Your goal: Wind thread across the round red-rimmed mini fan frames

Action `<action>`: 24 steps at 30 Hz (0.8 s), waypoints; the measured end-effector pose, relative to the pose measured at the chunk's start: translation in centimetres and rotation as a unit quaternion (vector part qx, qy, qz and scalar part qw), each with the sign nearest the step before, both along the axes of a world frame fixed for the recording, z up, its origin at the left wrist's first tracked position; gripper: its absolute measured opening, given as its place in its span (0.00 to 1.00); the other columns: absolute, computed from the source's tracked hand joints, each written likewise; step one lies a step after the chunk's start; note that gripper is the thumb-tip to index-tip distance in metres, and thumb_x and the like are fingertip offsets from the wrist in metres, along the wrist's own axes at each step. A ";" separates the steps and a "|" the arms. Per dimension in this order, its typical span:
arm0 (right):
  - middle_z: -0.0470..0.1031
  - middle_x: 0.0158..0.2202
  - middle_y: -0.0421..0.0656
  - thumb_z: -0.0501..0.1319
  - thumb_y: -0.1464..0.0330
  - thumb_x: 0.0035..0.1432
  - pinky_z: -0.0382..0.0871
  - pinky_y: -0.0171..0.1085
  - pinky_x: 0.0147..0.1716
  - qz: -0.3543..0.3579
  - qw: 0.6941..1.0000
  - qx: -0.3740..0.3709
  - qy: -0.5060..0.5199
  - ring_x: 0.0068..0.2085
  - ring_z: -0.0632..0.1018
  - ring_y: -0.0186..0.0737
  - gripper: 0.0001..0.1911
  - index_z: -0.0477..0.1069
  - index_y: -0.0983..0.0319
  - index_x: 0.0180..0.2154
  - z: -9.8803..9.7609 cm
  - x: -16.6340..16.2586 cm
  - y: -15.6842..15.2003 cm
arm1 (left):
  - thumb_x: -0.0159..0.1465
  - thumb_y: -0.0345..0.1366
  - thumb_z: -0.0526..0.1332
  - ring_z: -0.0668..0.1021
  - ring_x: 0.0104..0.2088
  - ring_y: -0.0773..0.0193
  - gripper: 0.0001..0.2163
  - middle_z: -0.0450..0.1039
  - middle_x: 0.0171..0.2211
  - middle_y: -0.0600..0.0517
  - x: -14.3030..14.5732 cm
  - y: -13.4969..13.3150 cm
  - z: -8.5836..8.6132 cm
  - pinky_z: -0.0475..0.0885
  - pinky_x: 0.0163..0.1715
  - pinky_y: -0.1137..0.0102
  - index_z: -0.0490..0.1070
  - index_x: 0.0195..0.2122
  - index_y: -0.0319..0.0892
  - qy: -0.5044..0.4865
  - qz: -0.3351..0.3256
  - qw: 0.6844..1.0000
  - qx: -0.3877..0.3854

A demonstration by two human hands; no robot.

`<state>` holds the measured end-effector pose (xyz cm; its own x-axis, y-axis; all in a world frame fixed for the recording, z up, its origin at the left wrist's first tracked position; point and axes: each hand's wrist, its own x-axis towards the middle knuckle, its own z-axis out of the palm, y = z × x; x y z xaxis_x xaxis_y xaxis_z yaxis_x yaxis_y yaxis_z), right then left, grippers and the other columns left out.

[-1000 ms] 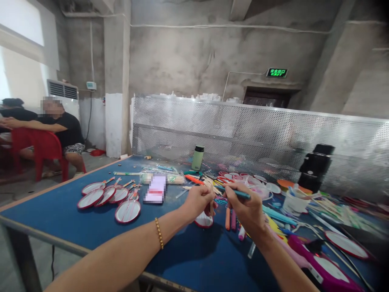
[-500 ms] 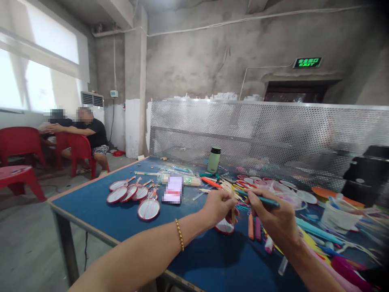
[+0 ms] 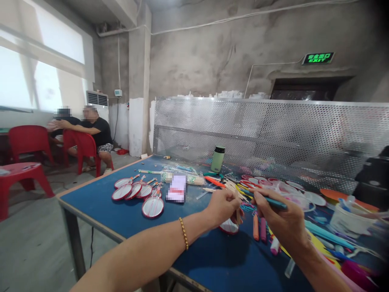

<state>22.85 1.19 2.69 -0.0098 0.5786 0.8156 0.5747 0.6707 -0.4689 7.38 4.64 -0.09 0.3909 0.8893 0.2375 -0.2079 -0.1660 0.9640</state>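
Observation:
My left hand (image 3: 224,206) is closed, its fingers pinching a flat wooden stick (image 3: 238,215). Just below the stick a white disc with a red rim (image 3: 229,228) shows in part; whether the two are joined is hidden by the fingers. A teal pen (image 3: 276,202) is gripped in my right hand (image 3: 284,217), its tip end pointing left toward the stick. Orange and purple clay-like sticks (image 3: 255,227) lie on the blue table (image 3: 212,263) between and beyond my hands.
Several red-rimmed discs with wooden necks (image 3: 152,207) lie at left, beside a phone (image 3: 176,188). A green flask (image 3: 218,159) stands near the perforated metal panel (image 3: 194,121). A white tub (image 3: 351,221) and loose craft pieces crowd the right. Two people sit on red chairs (image 3: 86,146).
The view has turned slightly left, so everything sits a little further right. Both hands keep their holds on the wooden stick and the pen, with hardly any movement between them.

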 end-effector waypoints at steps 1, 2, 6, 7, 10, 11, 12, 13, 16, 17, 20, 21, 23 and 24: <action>0.70 0.21 0.38 0.61 0.58 0.60 0.66 0.32 0.19 -0.003 1.000 -0.002 0.001 0.20 0.70 0.33 0.14 0.77 0.62 0.35 0.0 0.0 0.0 | 0.64 0.29 0.57 0.74 0.14 0.70 0.08 0.71 0.19 0.56 0.0 0.0 0.0 0.69 0.17 0.76 0.64 0.27 0.39 0.000 0.001 1.000 -0.001; 0.70 0.21 0.38 0.61 0.58 0.60 0.66 0.32 0.19 -0.004 1.000 -0.005 0.003 0.20 0.70 0.33 0.13 0.77 0.62 0.35 0.0 0.0 0.1 | 0.64 0.29 0.57 0.74 0.14 0.70 0.08 0.71 0.19 0.56 0.0 0.0 -0.1 0.69 0.17 0.76 0.64 0.27 0.39 0.000 0.000 1.000 -0.002; 0.72 0.22 0.38 0.61 0.59 0.60 0.67 0.32 0.19 -0.008 1.000 0.000 0.001 0.20 0.71 0.33 0.13 0.77 0.61 0.35 -0.1 0.2 0.5 | 0.64 0.31 0.58 0.74 0.15 0.70 0.07 0.71 0.19 0.56 0.0 0.1 -0.2 0.69 0.17 0.77 0.65 0.27 0.39 0.001 -0.007 1.000 -0.003; 0.73 0.22 0.38 0.61 0.59 0.60 0.67 0.32 0.20 -0.010 1.000 0.007 -0.003 0.20 0.71 0.33 0.13 0.77 0.61 0.35 -0.1 0.2 0.5 | 0.64 0.31 0.58 0.74 0.15 0.70 0.07 0.71 0.19 0.56 0.0 0.1 -0.2 0.69 0.17 0.77 0.65 0.27 0.39 0.003 -0.010 1.000 -0.003; 0.72 0.21 0.38 0.61 0.58 0.60 0.67 0.32 0.20 -0.015 1.000 0.013 -0.011 0.20 0.71 0.33 0.13 0.77 0.61 0.34 0.0 0.3 0.5 | 0.64 0.30 0.57 0.74 0.15 0.71 0.08 0.71 0.19 0.56 0.0 0.1 -0.1 0.69 0.17 0.78 0.65 0.26 0.38 0.005 -0.015 1.000 -0.002; 0.71 0.20 0.37 0.61 0.58 0.61 0.66 0.32 0.20 -0.013 1.000 0.009 -0.011 0.20 0.70 0.33 0.13 0.78 0.61 0.35 0.0 0.2 0.5 | 0.64 0.30 0.57 0.74 0.15 0.71 0.08 0.71 0.19 0.55 0.0 0.1 -0.1 0.69 0.17 0.78 0.65 0.27 0.38 0.006 -0.016 1.000 -0.003; 0.70 0.20 0.37 0.61 0.58 0.61 0.65 0.32 0.19 -0.011 1.000 0.000 -0.009 0.19 0.70 0.33 0.14 0.78 0.60 0.35 0.0 0.2 0.4 | 0.64 0.30 0.57 0.73 0.15 0.71 0.08 0.71 0.19 0.55 0.0 0.2 -0.1 0.69 0.17 0.77 0.65 0.27 0.38 0.005 -0.016 1.000 -0.004; 0.69 0.19 0.36 0.61 0.58 0.61 0.65 0.31 0.19 -0.009 1.000 -0.008 -0.007 0.19 0.70 0.33 0.14 0.78 0.60 0.36 0.0 0.2 0.4 | 0.64 0.30 0.57 0.73 0.14 0.71 0.08 0.71 0.19 0.55 0.0 0.2 -0.1 0.69 0.16 0.77 0.65 0.27 0.38 0.005 -0.017 1.000 -0.005; 0.72 0.21 0.37 0.62 0.57 0.61 0.68 0.32 0.21 -0.008 1.000 -0.018 0.008 0.21 0.71 0.33 0.13 0.78 0.60 0.35 -0.2 0.2 0.3 | 0.63 0.29 0.57 0.73 0.14 0.71 0.06 0.71 0.19 0.56 0.0 0.2 -0.1 0.69 0.16 0.78 0.65 0.28 0.39 0.002 -0.017 1.000 -0.007; 0.73 0.23 0.38 0.62 0.58 0.60 0.69 0.32 0.22 -0.010 1.000 -0.015 0.013 0.21 0.72 0.33 0.13 0.78 0.60 0.35 -0.2 0.2 0.4 | 0.63 0.28 0.57 0.74 0.14 0.71 0.05 0.71 0.19 0.56 0.0 0.2 -0.1 0.69 0.17 0.78 0.65 0.29 0.39 0.000 -0.016 1.000 -0.008; 0.74 0.23 0.38 0.62 0.57 0.59 0.69 0.33 0.22 -0.014 1.000 -0.017 0.013 0.22 0.72 0.34 0.14 0.78 0.60 0.33 -0.3 0.2 0.5 | 0.61 0.26 0.56 0.74 0.14 0.70 0.03 0.71 0.19 0.57 0.0 0.2 -0.1 0.70 0.18 0.77 0.66 0.34 0.39 -0.006 -0.015 1.000 -0.008; 0.73 0.23 0.38 0.62 0.57 0.60 0.69 0.33 0.22 -0.014 1.000 -0.018 0.011 0.21 0.72 0.34 0.14 0.78 0.60 0.33 -0.3 0.2 0.5 | 0.61 0.26 0.56 0.74 0.14 0.70 0.04 0.71 0.19 0.57 0.0 0.2 -0.1 0.70 0.18 0.77 0.66 0.35 0.39 -0.008 -0.016 1.000 -0.007; 0.73 0.22 0.38 0.62 0.57 0.60 0.68 0.33 0.21 -0.013 1.000 -0.016 0.011 0.21 0.71 0.34 0.14 0.78 0.60 0.32 -0.2 0.3 0.5 | 0.61 0.26 0.55 0.74 0.14 0.69 0.04 0.71 0.19 0.57 -0.1 0.2 -0.1 0.70 0.18 0.76 0.66 0.36 0.40 -0.010 -0.020 1.000 -0.005; 0.73 0.22 0.38 0.62 0.57 0.59 0.68 0.33 0.21 -0.013 1.000 -0.013 0.013 0.21 0.71 0.34 0.14 0.78 0.60 0.32 -0.2 0.3 0.5 | 0.61 0.26 0.55 0.74 0.14 0.69 0.04 0.71 0.19 0.57 -0.1 0.2 -0.1 0.70 0.17 0.76 0.66 0.35 0.40 -0.010 -0.023 1.000 -0.003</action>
